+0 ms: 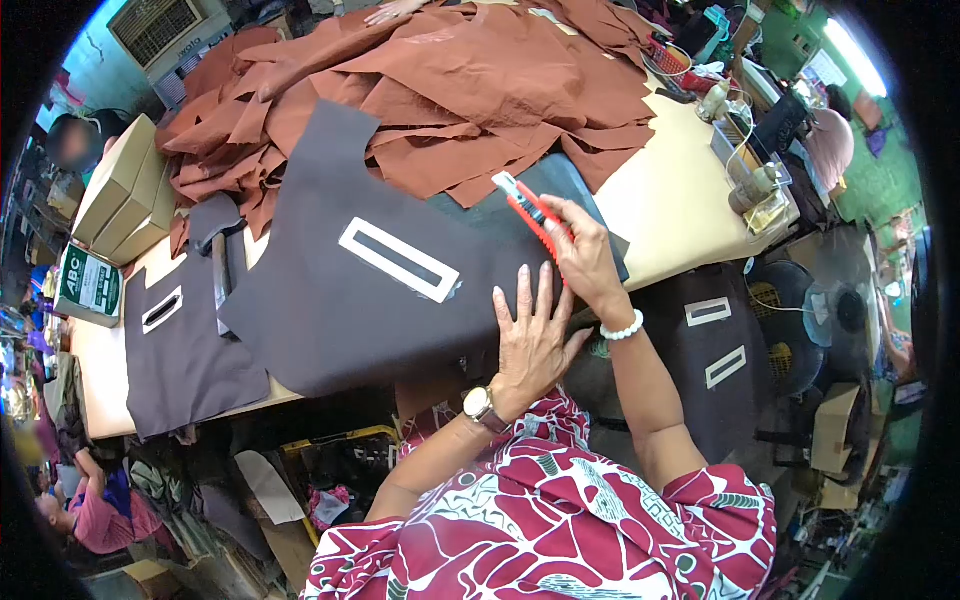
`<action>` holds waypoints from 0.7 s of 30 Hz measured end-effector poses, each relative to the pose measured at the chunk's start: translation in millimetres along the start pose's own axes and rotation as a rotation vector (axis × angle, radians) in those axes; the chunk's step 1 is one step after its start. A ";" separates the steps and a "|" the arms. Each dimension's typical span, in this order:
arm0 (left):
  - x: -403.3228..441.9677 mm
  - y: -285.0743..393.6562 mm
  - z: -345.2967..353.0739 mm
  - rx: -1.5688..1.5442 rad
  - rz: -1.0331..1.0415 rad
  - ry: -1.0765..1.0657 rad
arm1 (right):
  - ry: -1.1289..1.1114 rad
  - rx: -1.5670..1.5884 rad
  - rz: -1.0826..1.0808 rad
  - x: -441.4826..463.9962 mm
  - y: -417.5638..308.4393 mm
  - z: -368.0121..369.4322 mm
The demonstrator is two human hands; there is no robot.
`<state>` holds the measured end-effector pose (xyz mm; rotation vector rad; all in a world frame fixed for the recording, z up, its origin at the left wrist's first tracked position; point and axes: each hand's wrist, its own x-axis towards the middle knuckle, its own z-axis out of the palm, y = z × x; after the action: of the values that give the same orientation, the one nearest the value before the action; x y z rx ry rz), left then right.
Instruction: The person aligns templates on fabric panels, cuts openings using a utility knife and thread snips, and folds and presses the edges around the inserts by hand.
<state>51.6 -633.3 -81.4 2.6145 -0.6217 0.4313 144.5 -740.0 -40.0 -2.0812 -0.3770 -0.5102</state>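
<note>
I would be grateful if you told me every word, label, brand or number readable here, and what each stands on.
"ABC": on the green and white box at the left.
"wala": seemingly part of a longer word, on the pale unit with a grille at the upper left; uncertain.
Too small to read: the finer print under "ABC", the watch dial, and any marking on the red cutter in the right hand.

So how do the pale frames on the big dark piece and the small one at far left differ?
The big frame slants down to the right; the small frame slants up to the right. The big frame looks clearly longer than the small frame. Both are pale, narrow rectangular outlines on dark material.
</note>
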 end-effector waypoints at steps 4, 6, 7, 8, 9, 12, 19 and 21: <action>0.2 -1.9 -14.3 -0.143 0.018 0.021 | -0.077 0.615 0.497 0.3 3.3 -0.9; 1.9 -10.7 -36.0 -0.200 0.025 0.086 | -0.116 0.861 0.642 -2.3 -0.6 -3.9; 2.7 -19.6 -48.5 -0.187 -0.012 0.109 | -0.075 0.827 0.644 -2.7 -5.1 -1.4; 3.1 -30.6 -59.6 -0.173 -0.045 0.133 | -0.101 0.816 0.626 -3.7 -5.7 -1.8; 3.2 -43.5 -70.5 -0.099 -0.098 0.141 | -0.125 0.804 0.608 -4.4 -5.3 -3.5; -0.5 -84.6 -90.1 0.069 -0.253 0.170 | -0.168 0.848 0.633 -4.7 -16.0 -9.1; -11.8 -158.2 -113.4 0.194 -0.433 -0.067 | -0.381 0.734 0.561 2.9 -32.1 3.7; -11.8 -165.7 -108.5 0.212 -0.441 -0.098 | -0.485 0.603 0.500 8.8 -50.5 16.8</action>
<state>100.3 -444.3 -45.5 2.8784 -0.0158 0.2404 132.8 -698.7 -7.3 -1.5943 -0.2297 0.3798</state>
